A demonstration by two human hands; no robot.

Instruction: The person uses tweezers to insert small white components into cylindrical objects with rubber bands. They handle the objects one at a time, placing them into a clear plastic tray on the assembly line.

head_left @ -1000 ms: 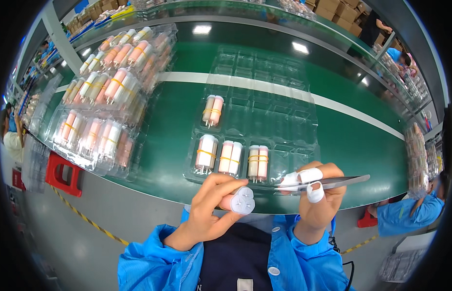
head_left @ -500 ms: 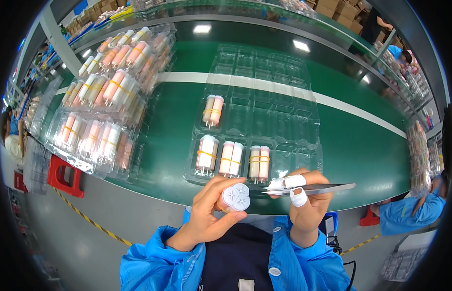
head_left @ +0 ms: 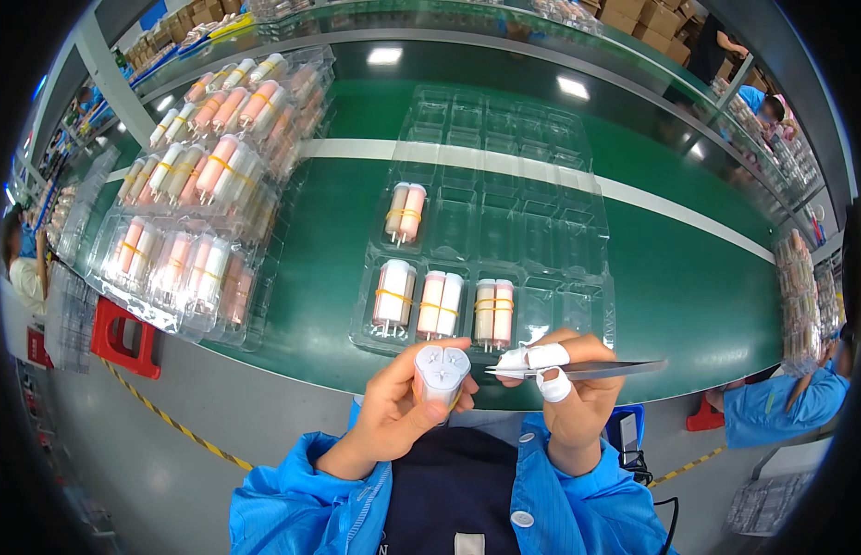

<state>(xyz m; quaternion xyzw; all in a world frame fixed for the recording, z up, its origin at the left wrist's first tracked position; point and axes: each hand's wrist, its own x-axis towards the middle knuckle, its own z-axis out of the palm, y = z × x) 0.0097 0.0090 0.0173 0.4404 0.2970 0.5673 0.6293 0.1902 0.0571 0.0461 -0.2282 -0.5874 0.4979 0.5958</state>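
My left hand (head_left: 391, 416) is closed around a bundle of tubes (head_left: 442, 372), its pale three-lobed end facing up. Tweezers (head_left: 602, 369) lie between the fingers of my right hand (head_left: 578, 388), their tips pointing left at the bundle but apart from it. White tape wraps a finger and the thumb of that hand. Beyond my hands lies a clear plastic tray (head_left: 551, 222) with pockets. Banded tube bundles stand in its front row, among them a white one (head_left: 393, 294), a pink and white one (head_left: 440, 303) and a cream and pink one (head_left: 493, 313). Another bundle (head_left: 405, 213) sits behind them.
Stacked clear trays of banded tubes (head_left: 185, 185) rise at the left of the green worktable (head_left: 680, 296). A red stool (head_left: 123, 338) stands below on the left. Another person in blue (head_left: 787, 402) sits at the far right, beside more stacked trays (head_left: 794, 296).
The bundle in my left hand has tipped more upright, showing more of its side. My right hand and the tweezers have shifted slightly left, nearer the bundle.
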